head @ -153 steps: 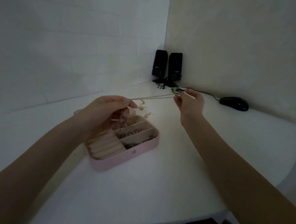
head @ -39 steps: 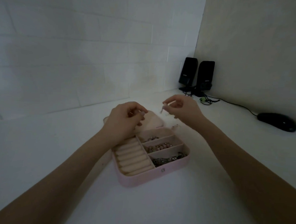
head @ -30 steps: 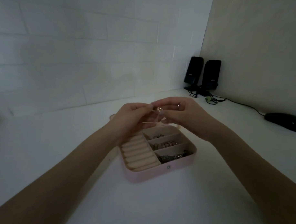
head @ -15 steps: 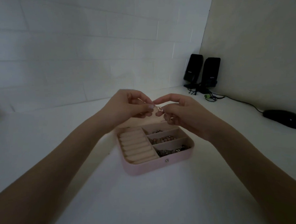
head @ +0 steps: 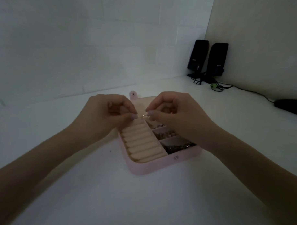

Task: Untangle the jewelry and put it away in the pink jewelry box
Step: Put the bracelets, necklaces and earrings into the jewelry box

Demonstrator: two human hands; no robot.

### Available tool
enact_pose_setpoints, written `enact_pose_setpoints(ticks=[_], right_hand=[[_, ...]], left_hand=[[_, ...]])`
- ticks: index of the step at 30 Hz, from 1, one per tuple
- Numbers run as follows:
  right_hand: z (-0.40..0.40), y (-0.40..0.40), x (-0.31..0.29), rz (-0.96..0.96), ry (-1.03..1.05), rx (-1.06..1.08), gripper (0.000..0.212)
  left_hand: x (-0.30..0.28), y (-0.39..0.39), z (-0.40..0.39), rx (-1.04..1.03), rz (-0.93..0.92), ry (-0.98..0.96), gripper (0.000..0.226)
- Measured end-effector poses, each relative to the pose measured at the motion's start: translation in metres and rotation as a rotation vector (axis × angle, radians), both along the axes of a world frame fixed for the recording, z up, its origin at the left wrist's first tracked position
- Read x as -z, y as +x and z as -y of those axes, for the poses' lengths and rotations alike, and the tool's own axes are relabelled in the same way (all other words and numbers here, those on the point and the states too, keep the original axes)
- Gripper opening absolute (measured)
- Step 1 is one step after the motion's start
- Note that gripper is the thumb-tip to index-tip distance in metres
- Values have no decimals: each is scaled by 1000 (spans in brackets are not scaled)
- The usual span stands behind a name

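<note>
Both hands work a small jewelry piece over the open box.

White surface (head: 150, 196) carries the pink box (head: 159, 165), lid laid flat behind so the tray is reachable from above; speakers (head: 207, 59) and a mouse (head: 291, 107) sit well apart at the back right, out of the work zone. Box has ring rolls (head: 141, 142) on the left side, three compartments on the right with chains (head: 175, 147) already in them, so judged partly done. Left hand (head: 107, 117) and right hand (head: 176, 116) are held just above the box's far end, probably so a dropped piece lands in the tray. Fingers of both are curled, thumb and forefinger tips pinching a small shiny piece (head: 143, 116) between them, likely picking at a knot or clasp. Too dim and tiny to tell which kind.
</note>
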State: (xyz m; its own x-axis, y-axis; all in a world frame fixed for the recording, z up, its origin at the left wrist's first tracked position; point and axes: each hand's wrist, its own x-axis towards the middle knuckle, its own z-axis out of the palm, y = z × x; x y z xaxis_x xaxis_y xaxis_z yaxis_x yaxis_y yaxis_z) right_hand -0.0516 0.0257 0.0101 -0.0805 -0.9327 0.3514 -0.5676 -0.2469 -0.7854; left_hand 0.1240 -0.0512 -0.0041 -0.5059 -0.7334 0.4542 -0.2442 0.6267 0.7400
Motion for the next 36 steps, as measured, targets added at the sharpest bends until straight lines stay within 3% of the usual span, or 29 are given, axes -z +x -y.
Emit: enact_pose_setpoints(ticks=[2, 7, 14, 22, 27, 32, 36], right_hand=[[2, 3, 7, -118, -48, 15, 5], [2, 7, 16, -336, -31, 36, 18], [1, 16, 15, -65, 96, -35, 13], [3, 22, 22, -82, 6, 45, 8], [0, 19, 18, 60, -8, 71, 5], [1, 20, 19, -178, -85, 36, 8], [3, 20, 22, -281, -75, 37, 9]], left_hand=[[1, 5, 4, 26, 82, 2, 6], [3, 9, 9, 51, 67, 34, 3], [0, 5, 0, 45, -56, -5, 3], [6, 0, -1, 71, -100, 30, 3], [7, 2, 3, 78, -39, 3, 2], [9, 7, 9, 36, 129, -158, 10], [11, 8, 11, 33, 194, -250, 1]])
